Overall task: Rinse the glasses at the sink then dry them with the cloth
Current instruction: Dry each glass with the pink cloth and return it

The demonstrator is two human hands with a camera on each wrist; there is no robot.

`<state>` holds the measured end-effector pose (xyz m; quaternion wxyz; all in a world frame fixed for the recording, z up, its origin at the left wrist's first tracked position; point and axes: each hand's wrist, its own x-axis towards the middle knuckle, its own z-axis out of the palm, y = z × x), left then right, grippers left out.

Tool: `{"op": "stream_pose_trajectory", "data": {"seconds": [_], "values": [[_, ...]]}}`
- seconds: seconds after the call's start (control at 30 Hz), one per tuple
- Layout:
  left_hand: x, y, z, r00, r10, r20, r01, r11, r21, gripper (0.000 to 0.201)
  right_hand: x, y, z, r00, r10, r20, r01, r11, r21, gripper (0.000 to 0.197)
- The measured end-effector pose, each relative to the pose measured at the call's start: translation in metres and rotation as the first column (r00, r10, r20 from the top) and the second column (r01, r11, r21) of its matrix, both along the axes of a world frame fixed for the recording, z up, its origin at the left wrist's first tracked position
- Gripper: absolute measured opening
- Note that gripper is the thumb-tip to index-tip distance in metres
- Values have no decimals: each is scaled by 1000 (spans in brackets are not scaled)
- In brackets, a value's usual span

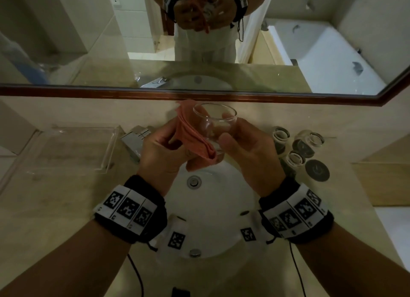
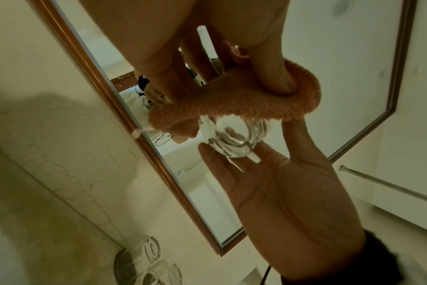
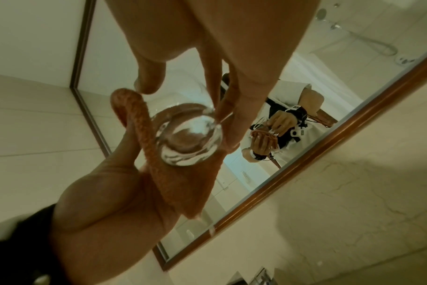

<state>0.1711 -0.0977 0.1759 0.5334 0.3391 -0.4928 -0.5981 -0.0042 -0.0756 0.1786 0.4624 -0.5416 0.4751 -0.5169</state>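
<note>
Clear glass [image 1: 214, 123], a short tumbler, sits above the white sink [image 1: 213, 199] between the two hands, tilted with its open mouth turned away from the person toward the mirror [image 1: 66, 41]. The right hand [image 1: 248, 154] grips it, thumb on the near side and fingers curled round the far side of the wall. An orange cloth [image 1: 195, 137], folded into a thick strip, lies against the left side and base of the glass. The left hand [image 1: 162, 150] pinches this cloth, thumb pressing into its pile while the curled fingers back it from behind; in the left wrist view the thumb sinks into the cloth just above the rounded base of the glass. Whether the cloth reaches inside the tumbler is hard to judge.

To the right of the right hand, three more glasses [image 1: 295, 150] stand close together on the beige stone desk [image 1: 55, 208], beside dark round coasters [image 1: 317, 170]. Left of the left hand rests a clear acrylic tray [image 1: 73, 148], with a metal faucet [image 1: 135, 141] between tray and hand. Below both wrists the sink's drain [image 1: 193, 182] shows.
</note>
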Motion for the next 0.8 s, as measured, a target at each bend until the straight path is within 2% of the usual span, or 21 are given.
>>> {"op": "stream_pose_trajectory", "data": {"seconds": [0.03,0.1,0.2,0.3,0.37,0.43,0.5,0.6,0.73,0.8], "values": [[1,-1,1,1000,-14,-6,14,1000,7,46,-2,1,-1,999,35,40,-35,999,10,76],[3,-3,0,999,-38,-14,39,999,21,45,-4,2,-1,997,66,47,-67,998,21,74],[4,-6,-2,999,-50,-1,50,998,43,43,-5,0,2,993,65,-97,-61,998,35,66],[3,-6,-3,996,-89,18,87,992,90,37,-6,-4,14,960,62,-273,-42,996,77,82],[2,-5,-5,992,-125,-4,124,984,128,29,-10,-5,19,959,48,-280,-30,997,68,82],[-2,-4,-5,990,-137,-33,141,973,183,30,-12,-2,23,962,18,-274,-16,1000,9,77],[-5,-5,-6,990,-122,-73,136,961,240,37,-11,0,25,964,-27,-263,6,997,-78,82],[-9,-7,-7,986,-92,-140,131,945,298,33,-8,-2,17,948,-92,-304,18,972,-236,85],[-9,-8,-10,986,-54,-160,108,930,353,36,-12,-9,6,902,-238,-361,143,952,-271,84],[-9,-9,-10,989,-55,-141,101,933,345,40,-12,-4,4,907,-197,-372,85,951,-297,83]]}}
